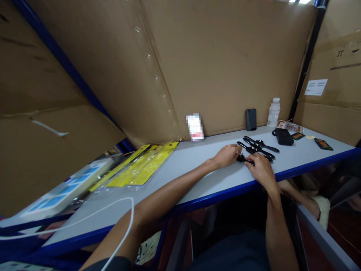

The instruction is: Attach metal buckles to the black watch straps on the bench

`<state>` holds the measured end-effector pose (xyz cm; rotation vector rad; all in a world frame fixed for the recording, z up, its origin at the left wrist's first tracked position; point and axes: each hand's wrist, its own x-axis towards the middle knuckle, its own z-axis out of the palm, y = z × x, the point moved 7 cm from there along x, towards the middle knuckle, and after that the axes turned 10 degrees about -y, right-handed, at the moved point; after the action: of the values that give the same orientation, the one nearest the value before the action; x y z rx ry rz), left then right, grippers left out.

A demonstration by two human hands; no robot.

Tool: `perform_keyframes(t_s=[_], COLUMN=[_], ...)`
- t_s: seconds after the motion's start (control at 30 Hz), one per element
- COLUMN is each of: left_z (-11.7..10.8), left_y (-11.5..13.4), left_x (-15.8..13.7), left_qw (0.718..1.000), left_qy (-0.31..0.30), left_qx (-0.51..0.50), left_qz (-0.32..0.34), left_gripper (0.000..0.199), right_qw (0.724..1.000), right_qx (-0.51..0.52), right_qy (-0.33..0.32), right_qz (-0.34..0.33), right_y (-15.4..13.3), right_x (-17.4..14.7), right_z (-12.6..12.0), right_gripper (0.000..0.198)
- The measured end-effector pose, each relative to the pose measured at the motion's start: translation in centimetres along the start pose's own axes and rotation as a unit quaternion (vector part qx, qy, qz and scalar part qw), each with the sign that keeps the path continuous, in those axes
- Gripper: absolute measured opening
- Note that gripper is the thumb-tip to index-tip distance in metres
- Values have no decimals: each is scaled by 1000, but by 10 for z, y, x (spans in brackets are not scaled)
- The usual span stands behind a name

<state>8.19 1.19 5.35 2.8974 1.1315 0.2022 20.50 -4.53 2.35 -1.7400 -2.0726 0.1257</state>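
Note:
My left hand (229, 155) and my right hand (261, 168) are close together over the right part of the grey tabletop. Between them is a slim black tool (241, 158), with the fingers of both hands closed on it. Its middle is partly hidden by my fingers, and I cannot make out its exact kind. Just beyond my hands lie several similar black tools (262, 145), long and narrow with a handle at each end and a bulkier middle. They overlap in a loose pile.
Yellow cards in clear plastic packaging (146, 165) lie at the left, beside a white tray with blue compartments (67, 190). A phone-like black object (251, 119), a bottle (273, 113) and a black case (283, 136) stand at the back right. A white cable (113, 203) crosses my left arm.

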Motion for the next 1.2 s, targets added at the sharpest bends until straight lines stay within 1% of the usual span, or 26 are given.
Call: perform_keyframes(t_s=[0.13, 0.27, 0.37, 0.43, 0.53, 0.73, 0.83, 0.9, 1.03, 1.1, 1.2], left_z=[6, 10, 13, 14, 13, 12, 11, 11, 11, 10, 7], left_y=[-3, 0, 3, 3, -1, -5, -3, -1, 3, 3, 0], left_x=[-1, -4, -3, -2, 1, 6, 8, 9, 7, 5, 4], left_qw=[999, 997, 995, 995, 993, 988, 987, 988, 992, 991, 989], left_qy=[41, 76, 87, 96, 110, 107, 105, 104, 99, 102, 112], left_qx=[-27, -16, -10, -19, -44, -104, -112, -106, -84, -81, -97], left_qz=[10, 24, 35, 29, 1, -33, -41, -38, -9, 0, -18], left_gripper=[21, 23, 21, 16, 11, 10, 10, 15, 19, 18, 12], right_qw=[1000, 1000, 1000, 1000, 1000, 1000, 1000, 999, 999, 999, 999], right_qx=[0, 7, 13, 16, 17, 24, 24, 24, 27, 30, 32], right_qy=[-2, -2, -2, -2, 4, 16, 17, 17, 12, 13, 17], right_qz=[1, 3, 7, 3, -7, -7, -7, -13, -20, -19, -16], right_y=[1, 0, 1, 2, 3, 7, 8, 7, 6, 6, 6], right_x=[0, 1, 1, 1, 1, 2, 3, 2, 2, 1, 1], right_z=[1, -1, -1, -1, -1, -1, -1, -1, -2, -2, -2], right_gripper=[18, 18, 18, 18, 19, 21, 22, 23, 24, 24, 24])
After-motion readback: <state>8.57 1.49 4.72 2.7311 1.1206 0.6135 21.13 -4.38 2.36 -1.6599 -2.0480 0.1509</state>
